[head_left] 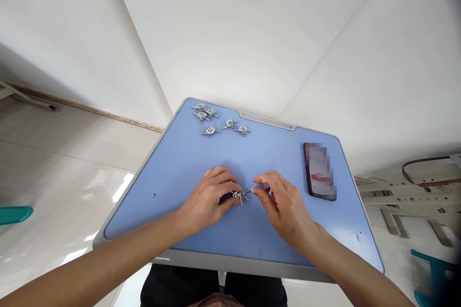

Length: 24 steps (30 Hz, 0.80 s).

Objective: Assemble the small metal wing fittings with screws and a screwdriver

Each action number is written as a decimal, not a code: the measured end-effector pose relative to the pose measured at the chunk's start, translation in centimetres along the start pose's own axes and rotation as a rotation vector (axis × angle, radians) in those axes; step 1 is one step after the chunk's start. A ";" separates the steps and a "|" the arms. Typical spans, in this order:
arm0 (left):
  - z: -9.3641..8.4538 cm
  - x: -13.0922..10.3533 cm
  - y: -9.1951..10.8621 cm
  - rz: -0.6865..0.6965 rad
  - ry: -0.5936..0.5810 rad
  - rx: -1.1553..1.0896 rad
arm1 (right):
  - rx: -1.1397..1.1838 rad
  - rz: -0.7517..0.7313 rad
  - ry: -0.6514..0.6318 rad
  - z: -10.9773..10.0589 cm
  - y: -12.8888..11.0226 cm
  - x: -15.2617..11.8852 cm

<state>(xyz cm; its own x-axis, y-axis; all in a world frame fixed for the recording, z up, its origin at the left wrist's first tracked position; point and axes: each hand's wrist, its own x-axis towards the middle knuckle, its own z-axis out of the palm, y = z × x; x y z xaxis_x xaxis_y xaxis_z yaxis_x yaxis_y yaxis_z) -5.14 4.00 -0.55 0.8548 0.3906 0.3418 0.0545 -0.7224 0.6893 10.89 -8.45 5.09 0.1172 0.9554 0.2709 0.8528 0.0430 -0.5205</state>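
Note:
Near the middle of the blue desk, my left hand [212, 196] is closed on a small silver metal part [239, 195], gripping its left side between thumb and fingers. My right hand [284, 204] pinches a small screwdriver [260, 186] with a clear purplish handle. The screwdriver's thin tip points left and meets the right side of the metal part. Several similar metal parts [210, 130] lie in a loose group at the desk's back left. A tiny metal piece [153, 195] rests on the left side of the desktop.
A phone [320, 171] lies on the right side of the desk [173, 163]. White panels stand behind the desk. A shallow groove [268, 120] runs along its back edge. Teal furniture parts [14, 215] show at the far left and lower right.

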 end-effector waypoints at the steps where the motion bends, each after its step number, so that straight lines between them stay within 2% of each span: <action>1: 0.0 0.0 0.0 0.004 0.004 -0.003 | 0.003 0.003 0.017 0.1 0.1 -0.1; 4: 0.0 0.0 -0.1 0.010 0.001 -0.005 | 0.035 -0.004 0.043 0.2 0.4 -0.4; 7: 0.0 0.0 -0.2 0.007 -0.008 -0.004 | 0.076 -0.024 0.012 0.1 0.8 -0.4; 14: -0.1 0.0 -0.3 0.009 -0.035 -0.014 | 0.197 -0.163 -0.035 -0.3 0.8 0.2; 21: 0.0 0.0 -0.7 -0.025 -0.052 -0.056 | 0.265 -0.158 0.042 0.5 1.1 0.2; 24: -0.1 0.1 -0.6 -0.054 -0.052 -0.072 | 0.283 -0.182 0.039 0.5 1.1 0.2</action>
<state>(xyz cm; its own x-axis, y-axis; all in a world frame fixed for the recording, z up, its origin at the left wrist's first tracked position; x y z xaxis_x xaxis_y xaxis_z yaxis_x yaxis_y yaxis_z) -5.12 4.52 -0.86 0.8772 0.3964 0.2708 0.0653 -0.6575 0.7506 11.57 -8.05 4.18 -0.0005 0.9130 0.4079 0.6870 0.2968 -0.6633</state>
